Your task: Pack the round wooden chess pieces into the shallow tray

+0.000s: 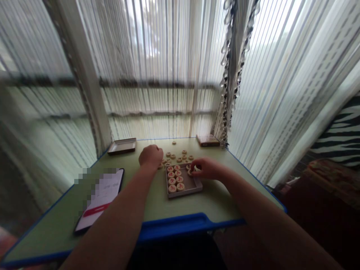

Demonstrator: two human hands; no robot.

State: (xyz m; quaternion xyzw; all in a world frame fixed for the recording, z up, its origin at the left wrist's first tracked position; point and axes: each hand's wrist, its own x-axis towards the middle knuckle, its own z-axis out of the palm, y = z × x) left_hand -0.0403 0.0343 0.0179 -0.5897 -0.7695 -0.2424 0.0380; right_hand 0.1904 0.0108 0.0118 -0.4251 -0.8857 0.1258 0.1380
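A shallow box (194,187) stands on the table in front of me, its left side filled with two columns of round xiangqi pieces (172,181) bearing red characters. My right hand (206,168) reaches over the box's right side, thumb and fingers pinched on a xiangqi piece (189,173) at the upper right of the tray. Left of the box's far corner is my left hand (152,155), its fingers curled down beside loose pieces (160,165); what they hold, if anything, is hidden. More loose pieces (179,159) lie scattered beyond the box.
A tablet-like device (98,210) with a lit screen lies at the left. An open box lid (122,146) sits at the far left and a closed flat box (208,140) at the far right. The table (222,204) has a blue rim; curtains (168,93) hang behind.
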